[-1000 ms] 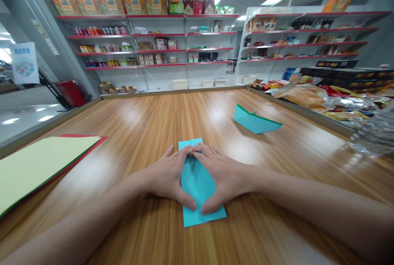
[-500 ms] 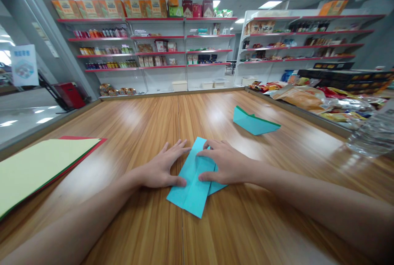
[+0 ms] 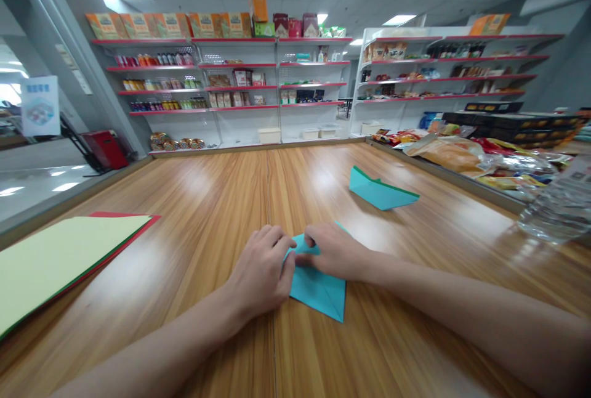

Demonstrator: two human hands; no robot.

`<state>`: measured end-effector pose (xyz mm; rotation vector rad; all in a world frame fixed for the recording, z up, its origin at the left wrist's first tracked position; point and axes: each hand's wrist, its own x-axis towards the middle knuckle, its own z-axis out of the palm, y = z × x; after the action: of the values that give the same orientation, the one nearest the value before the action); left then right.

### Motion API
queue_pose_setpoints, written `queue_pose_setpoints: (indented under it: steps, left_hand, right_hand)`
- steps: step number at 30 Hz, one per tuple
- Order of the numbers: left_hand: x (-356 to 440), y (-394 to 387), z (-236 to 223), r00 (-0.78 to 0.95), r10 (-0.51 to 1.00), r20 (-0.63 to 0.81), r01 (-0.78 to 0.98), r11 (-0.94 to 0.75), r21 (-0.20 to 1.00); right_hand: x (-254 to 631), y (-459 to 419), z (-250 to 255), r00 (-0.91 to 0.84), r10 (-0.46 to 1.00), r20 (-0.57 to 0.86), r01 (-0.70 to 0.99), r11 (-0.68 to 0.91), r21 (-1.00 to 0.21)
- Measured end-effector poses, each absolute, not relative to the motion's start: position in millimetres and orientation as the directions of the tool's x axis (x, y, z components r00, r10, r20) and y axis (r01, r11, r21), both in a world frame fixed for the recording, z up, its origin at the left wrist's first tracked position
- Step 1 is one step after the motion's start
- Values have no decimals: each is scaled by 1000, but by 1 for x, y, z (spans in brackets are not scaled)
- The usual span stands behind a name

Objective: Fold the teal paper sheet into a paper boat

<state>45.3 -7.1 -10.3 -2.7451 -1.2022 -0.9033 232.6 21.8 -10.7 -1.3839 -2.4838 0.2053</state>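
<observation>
A folded sheet of blue paper [image 3: 321, 292] lies on the wooden table in front of me, one corner pointing toward me. My left hand [image 3: 268, 265] pinches its left edge, with thumb and fingers drawn together. From the right, my right hand [image 3: 335, 253] grips the upper part, its thumb and curled index finger on the paper near the left hand's fingertips. Both hands cover much of the upper and left parts of the sheet. Farther back to the right rests a folded paper boat [image 3: 383, 193], blue with a green edge.
A stack of coloured paper [image 3: 60, 256], pale yellow on top, lies at the left. A clear plastic bottle [image 3: 561, 207] stands at the right edge. Bagged snacks [image 3: 462, 154] sit beyond the table's right rim. Stocked shelves [image 3: 240, 74] line the back.
The blue paper has been turned or folded over, so its long flap no longer points toward me. My left hand has gone from lying spread beside it to pinching its edge. The view tilted up slightly.
</observation>
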Motion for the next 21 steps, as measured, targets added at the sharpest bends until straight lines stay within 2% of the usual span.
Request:
queue_pose_setpoints:
  steps: [4, 7, 10, 12, 21]
  left_hand:
    - [45, -3, -13, 527, 749, 401, 712, -647, 274]
    - [40, 3, -16, 498, 784, 370, 729, -610, 312]
    - [37, 5, -17, 453, 805, 382, 766, -571, 295]
    - [37, 5, -16, 433, 814, 387, 784, -552, 283]
    - [39, 6, -17, 477, 753, 454, 790, -593, 154]
  right_hand:
    - [229, 18, -12, -396, 898, 192, 835, 439, -332]
    - [227, 17, -12, -441, 858, 264, 776, 513, -368]
    - [228, 16, -13, -537, 775, 333, 694, 631, -348]
    - [228, 15, -13, -565, 755, 333, 663, 656, -362]
    - [228, 14, -7, -493, 807, 324, 560, 579, -593]
